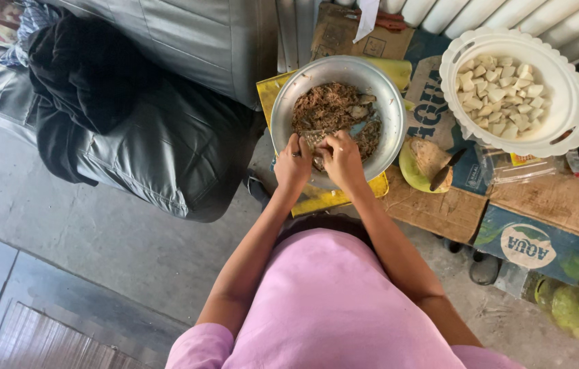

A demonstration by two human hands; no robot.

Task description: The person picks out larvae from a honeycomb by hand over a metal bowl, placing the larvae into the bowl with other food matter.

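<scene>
**Both hands at the near rim of the bowl**

The left hand (293, 166) and right hand (342, 158) meet over the near edge of the metal bowl (385, 96). Each grip is closed around a small grater (316, 139) held between them, tilted over the brown shreds (330, 106). A white basket (562, 109) of pale chunks (501, 96) sits to the right; a coconut (422, 164) with a knife (445, 172) lies between.
</scene>
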